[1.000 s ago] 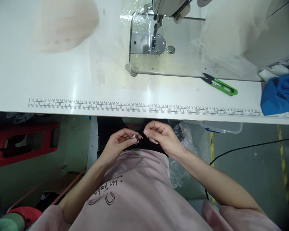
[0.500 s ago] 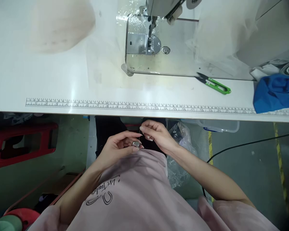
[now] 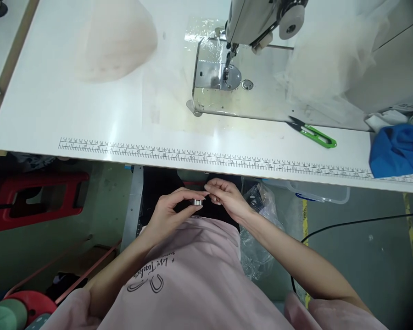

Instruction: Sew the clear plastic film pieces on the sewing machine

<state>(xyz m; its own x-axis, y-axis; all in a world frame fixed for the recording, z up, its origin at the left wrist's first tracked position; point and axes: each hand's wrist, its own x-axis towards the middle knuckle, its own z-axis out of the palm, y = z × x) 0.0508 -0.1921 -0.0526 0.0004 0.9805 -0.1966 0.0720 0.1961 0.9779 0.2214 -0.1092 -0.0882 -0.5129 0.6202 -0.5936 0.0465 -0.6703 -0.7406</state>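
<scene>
Below the table edge, over my lap, my left hand (image 3: 170,208) holds a small silver bobbin case (image 3: 197,202) between thumb and fingers. My right hand (image 3: 227,197) is closed in a pinch just to the right of it, its fingertips near those of my left hand. A thin thread ran from the case to this pinch in the earlier picture; now it is too fine to make out clearly. On the table above stands a sewing machine (image 3: 253,23), its presser foot (image 3: 226,73) over the metal needle plate (image 3: 208,75).
Green thread snips (image 3: 313,134) lie right of the machine bed, near a blue cloth (image 3: 397,151). A printed ruler (image 3: 192,155) runs along the table's front edge. Under the table are a clear plastic bag (image 3: 258,247), a red stool (image 3: 72,197) and a black cable (image 3: 358,224).
The view has shifted, showing more of the table's left side. My left hand has turned the bobbin case so its side shows, and my right hand has lowered slightly beside it.
</scene>
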